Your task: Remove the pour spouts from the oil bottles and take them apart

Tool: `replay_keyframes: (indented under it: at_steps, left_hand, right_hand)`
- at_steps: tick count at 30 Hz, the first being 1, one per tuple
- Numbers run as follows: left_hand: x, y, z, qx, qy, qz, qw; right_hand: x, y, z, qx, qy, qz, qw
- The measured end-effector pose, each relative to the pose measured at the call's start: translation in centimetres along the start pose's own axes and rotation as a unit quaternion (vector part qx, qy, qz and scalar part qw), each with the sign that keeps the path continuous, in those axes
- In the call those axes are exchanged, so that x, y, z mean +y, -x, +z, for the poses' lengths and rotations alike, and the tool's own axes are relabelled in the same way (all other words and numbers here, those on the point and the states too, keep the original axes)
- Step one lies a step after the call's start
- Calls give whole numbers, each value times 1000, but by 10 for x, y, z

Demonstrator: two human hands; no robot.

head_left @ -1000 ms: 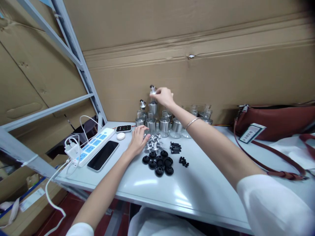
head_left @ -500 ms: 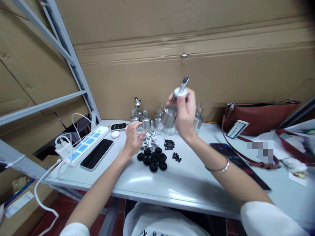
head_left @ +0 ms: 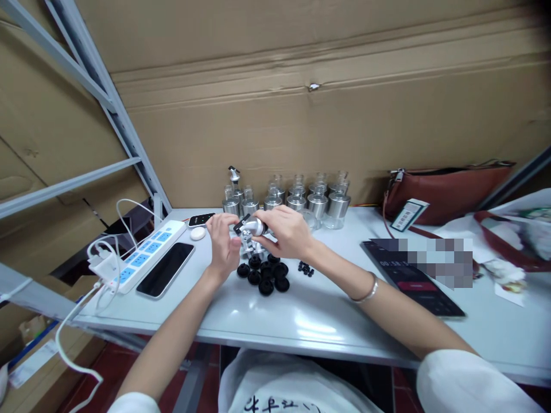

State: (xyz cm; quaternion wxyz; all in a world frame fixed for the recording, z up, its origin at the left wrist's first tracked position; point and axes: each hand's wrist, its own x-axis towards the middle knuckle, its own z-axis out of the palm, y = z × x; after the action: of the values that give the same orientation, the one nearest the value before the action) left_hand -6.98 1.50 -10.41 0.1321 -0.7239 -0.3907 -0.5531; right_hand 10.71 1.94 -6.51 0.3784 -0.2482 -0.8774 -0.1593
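My right hand (head_left: 289,232) is closed round a glass bottle (head_left: 309,218) tipped over to the left, most of its body hidden behind the fingers. On its mouth sits a silver pourer (head_left: 252,225) with a black flap, pointing at my left hand (head_left: 222,245). That left hand is open, fingers raised beside the flap; whether they touch it I cannot tell. Below lie silver pourer spouts (head_left: 253,250), partly covered by the hands, and a cluster of round black stoppers (head_left: 267,285). Tiny black pieces (head_left: 306,268) lie under my right wrist.
Several glass bottles with silver bands (head_left: 338,203) line the cardboard wall, one wearing a pourer (head_left: 234,174). At left are a power strip (head_left: 150,252), a dark phone (head_left: 166,269) and a white disc (head_left: 198,233). A tablet (head_left: 413,281) and brown bag (head_left: 456,192) occupy the right.
My right hand has come down and left with the bottle, tilting it from nearly upright to lying leftward. My left hand has shifted slightly left, its fingers now by the pourer.
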Motion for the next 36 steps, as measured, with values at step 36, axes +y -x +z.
replay_keyframes:
  at_steps: [36]
  left_hand:
    - [-26, -2, 11, 105, 48, -72, 991]
  right_hand:
    - [25, -53, 24, 217, -369, 198, 882]
